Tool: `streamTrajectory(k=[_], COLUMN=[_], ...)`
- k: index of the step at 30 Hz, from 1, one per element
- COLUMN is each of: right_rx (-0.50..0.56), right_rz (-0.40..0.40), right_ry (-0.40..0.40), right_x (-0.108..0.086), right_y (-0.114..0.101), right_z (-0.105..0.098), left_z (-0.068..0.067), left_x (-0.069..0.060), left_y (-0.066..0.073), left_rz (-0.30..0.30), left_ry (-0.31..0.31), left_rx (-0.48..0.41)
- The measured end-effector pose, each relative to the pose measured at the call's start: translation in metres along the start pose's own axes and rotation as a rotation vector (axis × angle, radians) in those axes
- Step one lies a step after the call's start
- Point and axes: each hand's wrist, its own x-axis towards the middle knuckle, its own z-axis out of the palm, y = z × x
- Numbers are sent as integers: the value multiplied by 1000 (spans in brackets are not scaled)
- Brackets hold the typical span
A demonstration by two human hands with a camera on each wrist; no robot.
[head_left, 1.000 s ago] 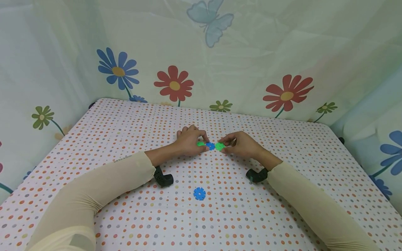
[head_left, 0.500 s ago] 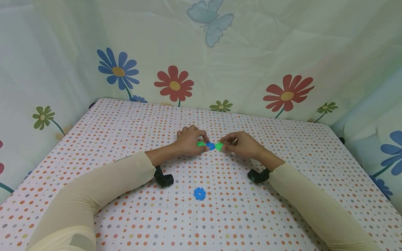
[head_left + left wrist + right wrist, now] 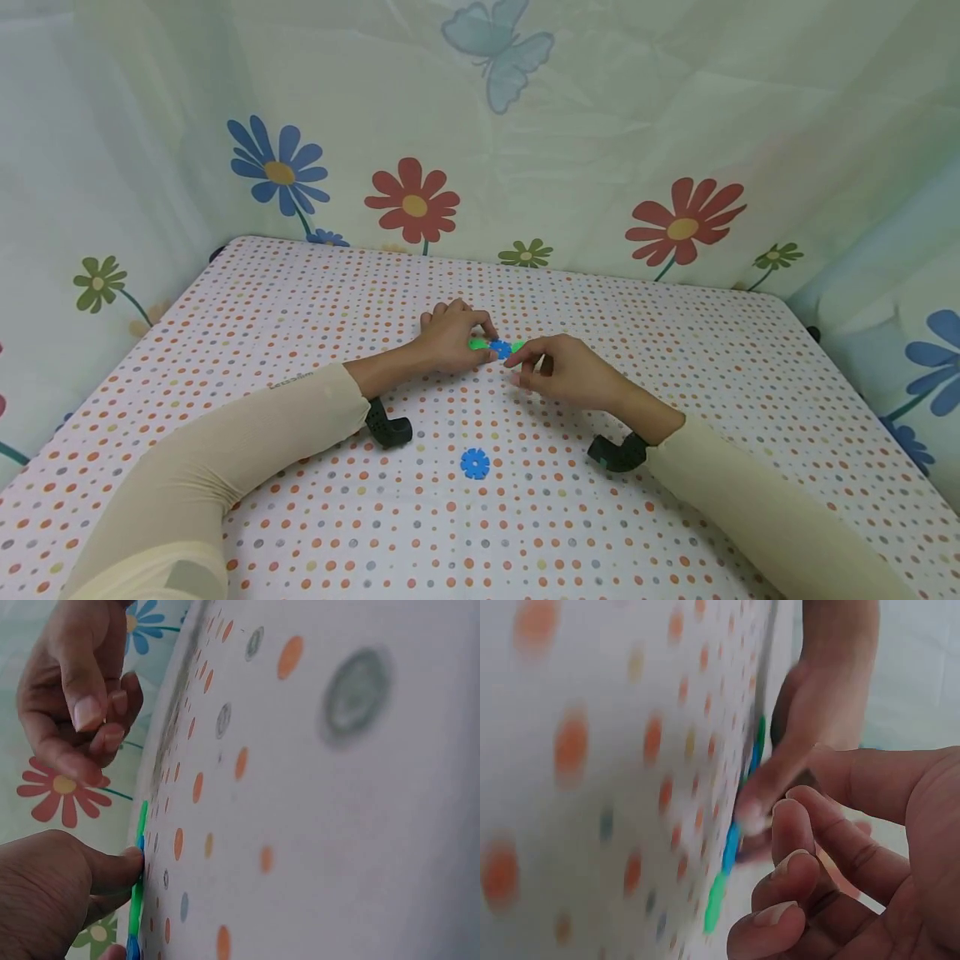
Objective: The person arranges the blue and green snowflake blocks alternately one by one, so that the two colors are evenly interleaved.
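A row of joined notched plastic discs, alternating green and blue, lies flat on the table at mid-distance. In the head view my left hand (image 3: 453, 336) pinches the row at the blue disc (image 3: 501, 349) between thumb and finger, partly covering the green disc (image 3: 477, 343) on its left. The right-end green disc (image 3: 517, 347) is partly hidden behind my right hand (image 3: 573, 371). That hand holds nothing; its fingers are loosely bent, apart from the end green disc (image 3: 715, 904) in the right wrist view. A further blue disc (image 3: 133, 946) shows low in the left wrist view.
A loose blue notched disc (image 3: 475, 463) lies nearer me on the dotted tablecloth (image 3: 360, 517). A black wrist camera (image 3: 618, 452) hangs under my right wrist, another (image 3: 390, 429) under the left. A flowered curtain (image 3: 570, 167) rises behind the table.
My right hand has let go of the end green disc and moved toward me, slightly left. My left hand keeps its pinch on the row. The loose blue disc has stayed put.
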Motion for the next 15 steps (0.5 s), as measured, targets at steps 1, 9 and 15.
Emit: streamTrajectory(k=[1, 9, 15], right_rx=[4, -1, -1], right_rz=[-18, -121, -123], right_ry=[-14, -112, -146], right_x=[-3, -29, -41], right_y=[-5, -34, -40], right_z=[4, 31, 44], left_z=[0, 1, 4], left_x=[0, 2, 4], left_y=[0, 2, 8], left_rz=[1, 17, 54], left_ry=[1, 2, -20], left_rx=[2, -7, -19])
